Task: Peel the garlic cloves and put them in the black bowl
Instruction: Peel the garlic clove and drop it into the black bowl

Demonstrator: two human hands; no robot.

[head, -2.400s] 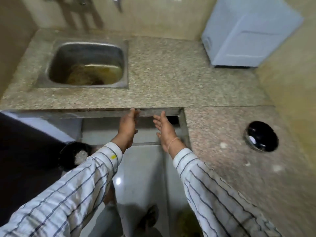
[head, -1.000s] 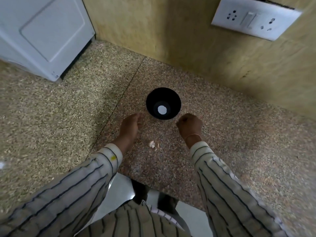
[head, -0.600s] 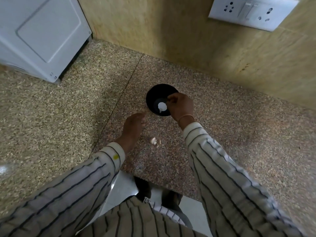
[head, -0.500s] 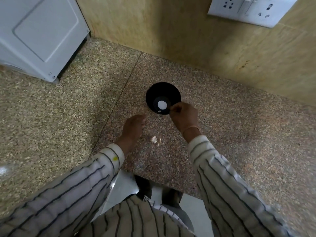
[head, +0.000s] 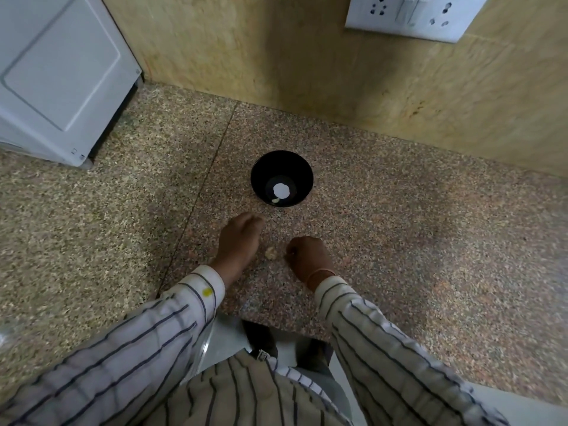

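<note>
Right hand: my right hand [head: 307,253] is back from the black bowl [head: 302,167]. Half a second ago it was up at the near rim; now it sits low on the desk [head: 415,241], nearer to me.
Right fingers: curled under into a fist. I cannot tell whether they pinch a scrap of skin or nothing, because the palm side is hidden.
Left hand: my left hand [head: 241,238] has hardly shifted and rests on the desk just near-left of the bowl. Its fingers are bent down and their tips are out of sight, so I cannot tell if they hold anything.
Bowl: there is a small pale piece [head: 276,199] in the bottom now, touching the near edge of the round white spot [head: 281,189]. A second ago only the spot was there. I take the piece for a peeled clove I just dropped in.
Garlic on the desk: a pale lump [head: 271,253] lies between my two hands, just beside the right knuckles and well short of the bowl. It is too small to tell whether it is clove or skin.
What it means: one clove is delivered, I judge. Both hands now flank the lump, so that looks like the next piece to pick up and peel.
Watch out: it is tiny on speckled stone and easy to nudge away.
</note>
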